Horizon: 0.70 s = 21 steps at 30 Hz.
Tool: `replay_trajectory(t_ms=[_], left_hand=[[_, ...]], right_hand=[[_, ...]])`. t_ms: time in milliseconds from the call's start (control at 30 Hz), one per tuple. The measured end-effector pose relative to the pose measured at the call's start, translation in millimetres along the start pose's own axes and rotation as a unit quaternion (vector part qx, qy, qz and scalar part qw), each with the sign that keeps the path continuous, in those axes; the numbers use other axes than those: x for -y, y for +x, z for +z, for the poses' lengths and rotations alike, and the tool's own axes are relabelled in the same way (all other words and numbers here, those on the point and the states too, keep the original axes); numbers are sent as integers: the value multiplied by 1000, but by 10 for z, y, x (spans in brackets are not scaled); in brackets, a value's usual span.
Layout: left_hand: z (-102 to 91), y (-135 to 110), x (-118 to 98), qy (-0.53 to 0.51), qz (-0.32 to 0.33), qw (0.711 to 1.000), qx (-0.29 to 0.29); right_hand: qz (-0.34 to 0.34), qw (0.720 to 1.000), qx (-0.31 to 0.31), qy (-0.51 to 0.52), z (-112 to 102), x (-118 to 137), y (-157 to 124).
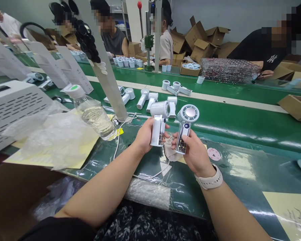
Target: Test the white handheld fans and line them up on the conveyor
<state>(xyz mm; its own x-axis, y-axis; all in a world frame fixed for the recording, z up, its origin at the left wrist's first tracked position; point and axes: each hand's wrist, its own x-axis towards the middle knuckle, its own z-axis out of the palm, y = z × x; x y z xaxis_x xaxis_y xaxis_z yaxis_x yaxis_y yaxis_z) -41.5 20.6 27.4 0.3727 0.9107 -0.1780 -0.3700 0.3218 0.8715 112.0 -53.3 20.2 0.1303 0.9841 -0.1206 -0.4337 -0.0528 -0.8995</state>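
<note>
My left hand (145,135) is closed around the handle of a white handheld fan (158,129), whose round head points to the right. My right hand (193,149) grips a second white handheld fan (185,130) by its handle, with the round head upward and a small lit display on the handle. The two fans are close together but apart. A white cable (118,142) runs across the green mat below my left wrist. A pale cloth (171,150) lies under my hands. My right wrist wears a pale watch (208,177).
Several unfinished fan parts (150,100) lie on the green conveyor belt (215,117) ahead. A water bottle (94,115) and crumpled plastic film (57,137) are to my left, beside a white vented machine (15,110). Co-workers (114,36) sit beyond the belt among cardboard boxes (198,40).
</note>
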Motion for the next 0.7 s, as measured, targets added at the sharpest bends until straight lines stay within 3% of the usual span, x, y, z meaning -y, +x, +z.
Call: replay_trajectory(t_ms=[133, 367, 533, 700], left_hand=[[50, -65, -11, -28, 62, 997, 26], [60, -157, 8, -21, 66, 993, 101], [37, -199, 9, 0, 80, 988, 131], [37, -191, -10, -8, 57, 991, 124]], right_hand=[[-28, 999, 6, -20, -80, -3, 38], [-9, 997, 70, 46, -127, 120, 41], [7, 996, 45, 77, -47, 101, -49], [-15, 997, 37, 58, -86, 121, -25]])
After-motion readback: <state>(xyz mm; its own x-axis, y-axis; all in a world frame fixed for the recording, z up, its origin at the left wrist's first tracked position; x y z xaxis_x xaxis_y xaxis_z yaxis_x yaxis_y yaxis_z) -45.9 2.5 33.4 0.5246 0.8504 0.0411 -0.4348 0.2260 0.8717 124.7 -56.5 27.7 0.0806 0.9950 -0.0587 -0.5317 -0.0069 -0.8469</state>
